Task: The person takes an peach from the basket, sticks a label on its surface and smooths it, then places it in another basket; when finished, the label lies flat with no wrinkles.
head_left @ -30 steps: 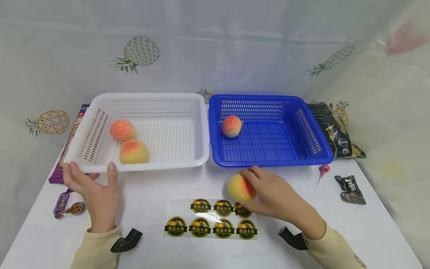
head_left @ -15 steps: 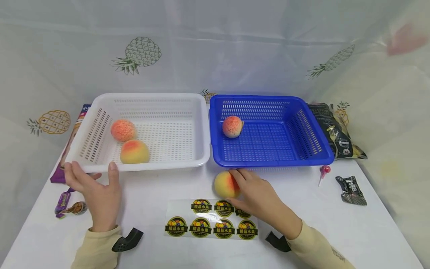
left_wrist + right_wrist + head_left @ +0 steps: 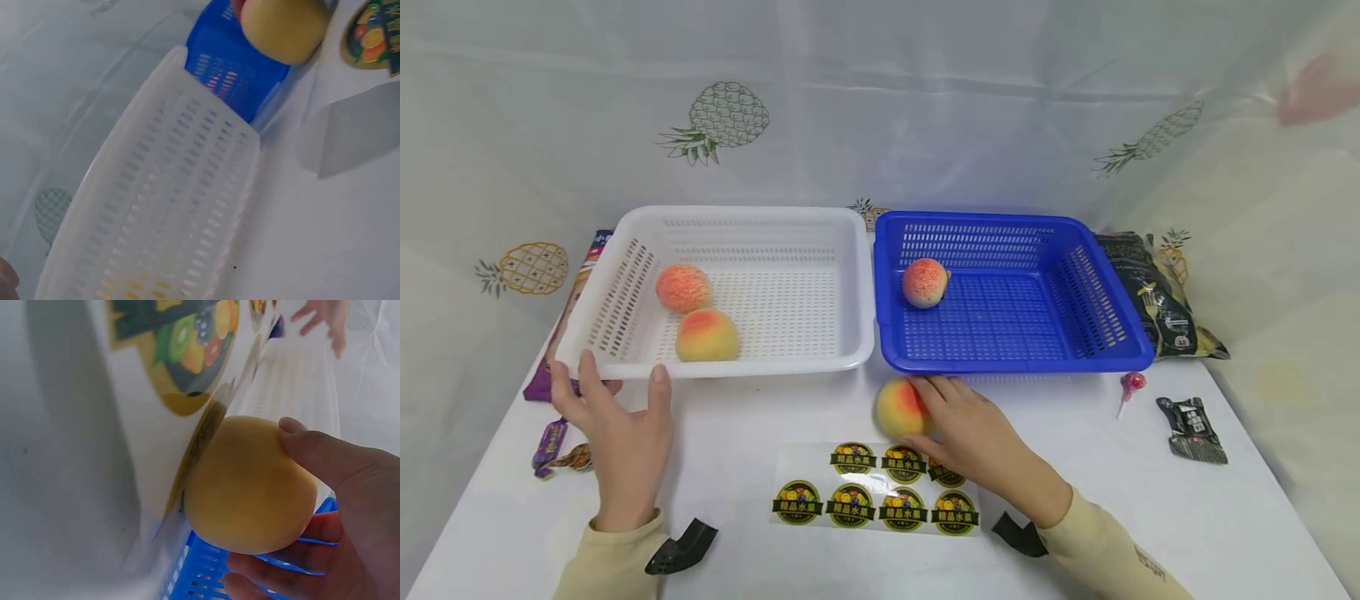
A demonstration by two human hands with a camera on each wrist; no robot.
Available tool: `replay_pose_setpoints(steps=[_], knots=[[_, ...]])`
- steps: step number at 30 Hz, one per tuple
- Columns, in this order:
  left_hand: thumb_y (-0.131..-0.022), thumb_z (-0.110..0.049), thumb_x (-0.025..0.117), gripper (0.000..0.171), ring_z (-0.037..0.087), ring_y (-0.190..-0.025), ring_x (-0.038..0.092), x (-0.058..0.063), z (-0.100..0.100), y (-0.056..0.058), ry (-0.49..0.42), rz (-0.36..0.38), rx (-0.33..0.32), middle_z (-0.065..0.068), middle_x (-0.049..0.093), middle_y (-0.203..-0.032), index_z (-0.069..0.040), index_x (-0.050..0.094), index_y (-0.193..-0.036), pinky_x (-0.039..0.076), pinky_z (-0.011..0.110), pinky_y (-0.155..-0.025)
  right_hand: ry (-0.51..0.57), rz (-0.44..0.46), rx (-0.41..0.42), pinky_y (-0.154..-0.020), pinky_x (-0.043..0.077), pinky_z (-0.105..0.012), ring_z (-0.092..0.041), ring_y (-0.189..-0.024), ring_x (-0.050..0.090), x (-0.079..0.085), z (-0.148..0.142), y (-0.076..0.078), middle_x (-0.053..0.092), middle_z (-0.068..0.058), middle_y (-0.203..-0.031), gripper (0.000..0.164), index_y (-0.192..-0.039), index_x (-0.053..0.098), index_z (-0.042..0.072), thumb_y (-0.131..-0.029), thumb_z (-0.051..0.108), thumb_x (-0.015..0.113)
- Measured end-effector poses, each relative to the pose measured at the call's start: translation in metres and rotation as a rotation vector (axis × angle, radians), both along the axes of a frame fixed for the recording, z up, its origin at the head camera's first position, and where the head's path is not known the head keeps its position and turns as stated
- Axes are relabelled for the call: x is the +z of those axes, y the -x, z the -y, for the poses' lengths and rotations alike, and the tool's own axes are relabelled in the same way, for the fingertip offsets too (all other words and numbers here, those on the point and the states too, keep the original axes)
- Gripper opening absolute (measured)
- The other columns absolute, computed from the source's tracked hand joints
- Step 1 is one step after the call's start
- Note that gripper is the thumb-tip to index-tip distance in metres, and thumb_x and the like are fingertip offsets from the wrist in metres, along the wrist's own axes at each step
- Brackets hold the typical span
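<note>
My right hand [image 3: 970, 425] holds a yellow-and-red peach [image 3: 901, 408] close to the table, thumb on the near side and fingers over the far side. It lies between the blue basket [image 3: 1015, 365] and a clear sheet of round fruit stickers [image 3: 880, 523]. In the right wrist view, the peach's yellow underside [image 3: 250, 487] faces the camera. Spread fingers of my left hand [image 3: 628, 442] reach the front rim of the white basket [image 3: 790, 364], holding nothing. Two peaches lie in that basket, a speckled one [image 3: 683, 288] and a smoother one [image 3: 707, 336]. Another speckled peach [image 3: 925, 283] sits in the blue basket.
Left of the white basket lie a purple snack bag [image 3: 542, 385] and small wrapped candies [image 3: 551, 442]. On the right are a black snack bag [image 3: 1157, 304], a pink lollipop [image 3: 1132, 383] and a black wrapped packet [image 3: 1193, 430]. A pineapple-printed curtain [image 3: 925, 125] hangs behind.
My right hand has carried the peach left along the front of the blue basket, then stopped. My left hand stays by the white basket's rim, its fingers shifted slightly. The view has shifted a little.
</note>
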State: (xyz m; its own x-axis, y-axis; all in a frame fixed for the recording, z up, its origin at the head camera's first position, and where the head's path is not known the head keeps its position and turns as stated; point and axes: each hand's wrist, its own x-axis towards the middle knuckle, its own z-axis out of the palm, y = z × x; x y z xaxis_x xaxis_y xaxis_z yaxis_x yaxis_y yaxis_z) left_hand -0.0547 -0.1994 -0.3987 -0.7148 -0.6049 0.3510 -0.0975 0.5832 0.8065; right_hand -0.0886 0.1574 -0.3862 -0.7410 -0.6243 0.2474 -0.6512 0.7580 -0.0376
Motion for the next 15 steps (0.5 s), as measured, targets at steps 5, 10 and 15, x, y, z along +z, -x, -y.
replay_pose_setpoints(steps=[5,10,15], knots=[[-0.084,-0.028,0.055,0.041,0.019,-0.086,0.043,0.007,-0.025,-0.021,0.104,0.130,-0.013,0.008,0.040,-0.116,-0.007,0.049,-0.118,0.029,0.026,-0.064,0.001,0.008,-0.005,-0.083,0.046,-0.038,-0.025,-0.107,0.051,-0.002,-0.004,-0.001,0.050,-0.009,-0.122,0.075,-0.132,0.039,0.007,-0.077,0.054,0.058],[-0.085,-0.056,0.041,0.058,0.014,-0.074,0.041,0.002,-0.054,-0.038,0.079,0.596,-0.315,0.004,0.051,-0.092,-0.006,0.052,-0.114,0.031,0.027,-0.061,-0.010,0.028,-0.012,-0.085,0.045,-0.039,-0.024,-0.112,0.049,0.002,-0.007,-0.006,0.047,-0.010,-0.126,0.076,-0.134,0.035,0.007,-0.078,0.053,0.057],[-0.077,-0.069,0.040,0.071,0.013,-0.063,0.041,-0.009,-0.071,-0.041,0.025,0.770,-0.508,-0.001,0.052,-0.080,-0.009,0.055,-0.111,0.032,0.024,-0.056,-0.048,0.052,-0.083,-0.086,0.045,-0.038,-0.025,-0.113,0.050,0.012,-0.013,-0.017,0.045,-0.011,-0.129,0.077,-0.135,0.033,0.006,-0.078,0.051,0.058]])
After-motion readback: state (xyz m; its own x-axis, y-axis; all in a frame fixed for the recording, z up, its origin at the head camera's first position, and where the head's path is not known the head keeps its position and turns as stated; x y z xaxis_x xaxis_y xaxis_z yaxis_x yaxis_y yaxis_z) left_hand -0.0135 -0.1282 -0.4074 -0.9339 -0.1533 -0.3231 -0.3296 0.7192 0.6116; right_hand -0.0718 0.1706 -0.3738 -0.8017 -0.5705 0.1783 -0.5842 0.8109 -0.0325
